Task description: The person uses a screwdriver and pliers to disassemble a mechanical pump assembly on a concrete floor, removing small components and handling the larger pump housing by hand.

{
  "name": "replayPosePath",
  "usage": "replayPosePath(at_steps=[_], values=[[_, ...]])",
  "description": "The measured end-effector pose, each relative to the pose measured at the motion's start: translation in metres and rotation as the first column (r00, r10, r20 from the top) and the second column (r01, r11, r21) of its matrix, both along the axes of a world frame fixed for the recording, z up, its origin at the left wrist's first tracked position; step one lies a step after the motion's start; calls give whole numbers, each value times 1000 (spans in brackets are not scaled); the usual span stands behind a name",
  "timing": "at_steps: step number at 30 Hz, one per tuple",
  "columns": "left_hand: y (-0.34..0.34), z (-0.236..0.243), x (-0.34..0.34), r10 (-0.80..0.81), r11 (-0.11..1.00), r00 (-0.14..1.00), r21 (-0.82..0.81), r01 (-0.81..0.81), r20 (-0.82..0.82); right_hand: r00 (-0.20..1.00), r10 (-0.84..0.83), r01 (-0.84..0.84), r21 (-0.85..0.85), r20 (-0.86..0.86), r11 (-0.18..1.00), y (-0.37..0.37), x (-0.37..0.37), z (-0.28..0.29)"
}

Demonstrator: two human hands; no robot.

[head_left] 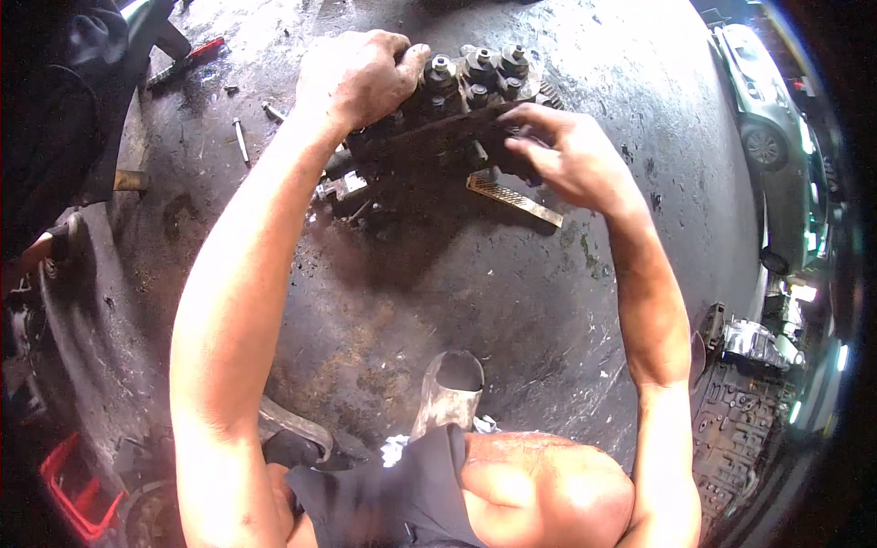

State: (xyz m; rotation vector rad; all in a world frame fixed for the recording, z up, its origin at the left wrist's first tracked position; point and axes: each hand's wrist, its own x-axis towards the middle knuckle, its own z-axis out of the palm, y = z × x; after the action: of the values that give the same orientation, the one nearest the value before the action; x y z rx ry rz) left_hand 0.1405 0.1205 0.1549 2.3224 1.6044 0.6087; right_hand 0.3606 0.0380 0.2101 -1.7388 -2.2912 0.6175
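I see the dark metal part [425, 142] between the hands, long axis left to right, bolted tops pointing away; the left hand [365, 80] grasps its left end; the right hand [568, 155], at its right, is blurred, so I cannot tell its grip.

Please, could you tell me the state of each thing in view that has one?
Metal block: dark, grimy; whether lifted, cannot tell.
Left hand: curled at the metal block's left end, grip partly hidden.
Right hand: parted and bent, at the metal block's right end.
Floor: stained, scuffed.
Metal pin: lying on the floor.
Car: parked, upright.
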Motion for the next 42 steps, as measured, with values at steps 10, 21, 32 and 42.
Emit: replayPosePath(at_steps=[10,21,32,42], values=[[2,-3,0,-13,997,998,-72,17,61,991,60,-69,-72,-121,995,-26,1,-11],[-63,-86,-128,426,899,643,-217,-380,637,813,-578,199,-901,-67,385,-139,43,-91],[-178,-209,-220,534,844,842,104,-525,-83,923,-88,42,-128,-374,991,-71,-19,-12],[-194,-232,-217,655,749,723,62,-660,-219,957,-243,226,-120,-156,967,-43,-42,4]])
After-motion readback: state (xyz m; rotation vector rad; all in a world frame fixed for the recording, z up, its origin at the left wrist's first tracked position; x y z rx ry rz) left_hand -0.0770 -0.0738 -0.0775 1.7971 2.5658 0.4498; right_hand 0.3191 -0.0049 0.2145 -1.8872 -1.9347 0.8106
